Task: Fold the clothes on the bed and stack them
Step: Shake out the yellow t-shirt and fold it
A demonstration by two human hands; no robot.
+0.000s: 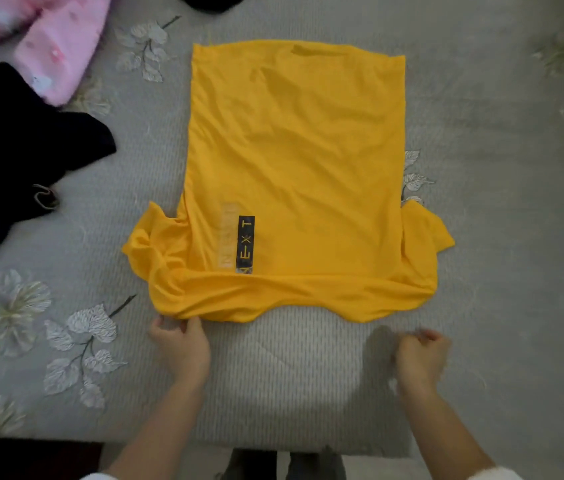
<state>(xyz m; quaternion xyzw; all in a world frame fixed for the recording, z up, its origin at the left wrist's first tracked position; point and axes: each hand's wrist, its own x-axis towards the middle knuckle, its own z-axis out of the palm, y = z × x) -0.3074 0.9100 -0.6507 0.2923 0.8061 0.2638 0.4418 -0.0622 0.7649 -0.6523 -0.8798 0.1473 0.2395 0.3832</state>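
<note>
Head view, surroundings: the bed has a grey cover w/ a pale leaf-and-flower print. A pink garment lies crumpled at the far-left corner. A black garment lies just beside it, along the left edge, partly overlapped by the pink one. Both are well apart from the work area. A dark item shows at the top edge, cut off by the frame; type cannot be told. Nothing lies on top of the shirt or between it and the hands.

Task item: the yellow T-shirt lies flat at bed centre, long axis running away from the person. Its short sleeves stick out left and right at the near end. A black label reading "NEXT" sits on the near-left part of the body. The near edge is rumpled.

Hands: the left hand pinches the shirt's near-left edge between thumb and fingers. The right hand is clenched into a loose fist w/ nothing seen in it. It is slightly blurred and sits near the shirt's near-right edge, not touching.
</note>
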